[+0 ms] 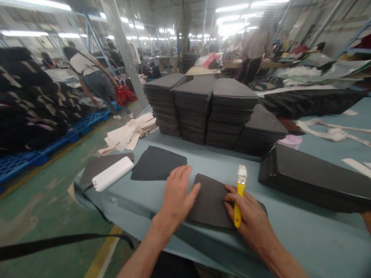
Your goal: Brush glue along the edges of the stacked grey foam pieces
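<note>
A dark grey panel (pixel 210 200) lies flat on the table in front of me. My right hand (pixel 243 208) grips a paintbrush (pixel 238 208) with a yellow handle and white-coated bristles pointing away from me, and its fingertips rest on the panel's right side. At the panel's left edge is my left hand (pixel 178 193), its fingers stretched out and nothing in its grasp. Just beyond that hand lies another dark panel (pixel 159 163). Farther left, a white power strip (pixel 113 173) sits partly on a brown-grey panel (pixel 98 166).
Tall stacks of dark panels (pixel 193 112) stand at the table's back, with a lower stack (pixel 315 177) at the right. Pale fabric strips (pixel 130 133) lie at the back left. A black strap (pixel 66 241) hangs beside the table. People (pixel 92 73) are in the background.
</note>
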The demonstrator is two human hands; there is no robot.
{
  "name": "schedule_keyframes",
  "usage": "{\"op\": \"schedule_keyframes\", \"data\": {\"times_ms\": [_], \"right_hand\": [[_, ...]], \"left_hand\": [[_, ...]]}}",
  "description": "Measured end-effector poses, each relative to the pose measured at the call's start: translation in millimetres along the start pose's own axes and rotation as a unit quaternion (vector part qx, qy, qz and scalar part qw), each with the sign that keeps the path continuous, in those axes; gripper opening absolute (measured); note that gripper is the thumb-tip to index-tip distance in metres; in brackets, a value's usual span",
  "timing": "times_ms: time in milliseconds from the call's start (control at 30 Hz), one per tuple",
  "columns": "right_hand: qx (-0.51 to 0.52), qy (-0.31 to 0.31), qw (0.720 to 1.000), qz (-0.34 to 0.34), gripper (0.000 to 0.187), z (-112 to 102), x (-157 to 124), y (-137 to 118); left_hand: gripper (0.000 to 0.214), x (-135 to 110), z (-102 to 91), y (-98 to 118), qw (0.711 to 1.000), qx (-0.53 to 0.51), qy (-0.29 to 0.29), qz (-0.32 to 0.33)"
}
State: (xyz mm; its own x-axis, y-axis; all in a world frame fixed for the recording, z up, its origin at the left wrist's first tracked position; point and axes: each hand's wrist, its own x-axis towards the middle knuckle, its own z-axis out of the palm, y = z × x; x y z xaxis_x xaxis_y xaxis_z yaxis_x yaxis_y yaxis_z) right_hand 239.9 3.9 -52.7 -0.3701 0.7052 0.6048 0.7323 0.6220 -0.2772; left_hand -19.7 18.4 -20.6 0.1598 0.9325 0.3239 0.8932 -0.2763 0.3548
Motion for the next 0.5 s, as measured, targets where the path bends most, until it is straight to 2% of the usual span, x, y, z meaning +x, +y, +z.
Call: {"op": "schedule_keyframes", "data": {"times_ms": [100,200,300,500], "right_hand": [[-0.002,-0.002,1.0,-0.002,0.01,-3,3,-3],[-0.007,-0.001,1.0,0.001,0.009,-4,4,-4],[-0.015,-0.003,1.0,0.0,0.008,-6,4,-5],[-0.005,-0.017,1.0,0.012,0.007,-8,5,-7]], "left_hand": [[0.048,4,-16.9,-49,0.998,0.04,0.042,-0.034],[0.044,2,-25.4,-81,0.995,0.077,0.044,-0.041],[0.039,-1,-24.1,-91,0.993,0.103,0.025,-0.043],[0.038,0,-19.5,-91,0.992,0.112,0.019,-0.045]]}}
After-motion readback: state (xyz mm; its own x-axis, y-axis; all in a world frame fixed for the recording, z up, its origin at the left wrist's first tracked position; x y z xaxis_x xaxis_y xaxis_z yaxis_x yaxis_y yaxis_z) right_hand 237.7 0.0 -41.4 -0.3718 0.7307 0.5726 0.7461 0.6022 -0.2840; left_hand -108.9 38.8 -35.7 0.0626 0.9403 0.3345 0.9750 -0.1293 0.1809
